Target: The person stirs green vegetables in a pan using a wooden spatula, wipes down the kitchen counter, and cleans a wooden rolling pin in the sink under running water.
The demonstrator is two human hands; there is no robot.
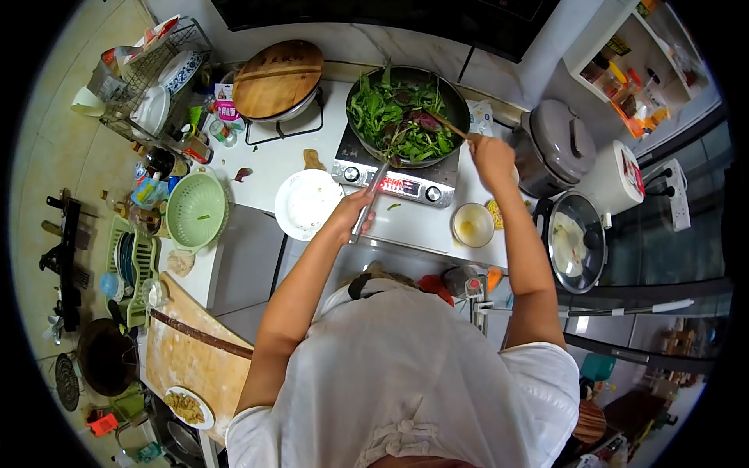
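A dark frying pan [460,105] full of leafy greens [398,109], some of them purplish, sits on a portable electric cooktop [421,189]. My left hand [355,214] is wrapped round the pan's long metal handle. In my right hand [493,161], at the pan's right rim, is a slim wooden utensil [446,122]. Its far end reaches into the greens, so I cannot tell if it is a spatula or chopsticks. Left of my left hand stands a white plate [306,204] with small green bits on it. Below my right forearm is a small bowl [473,225] with yellowish residue.
A wooden lid [278,78] covers a pot at the back left. A green colander [197,210] and bottles line the left side. To the right are a grey cooker [555,148] and a glass-lidded pan [576,242]. A floury board [187,343] lies lower left.
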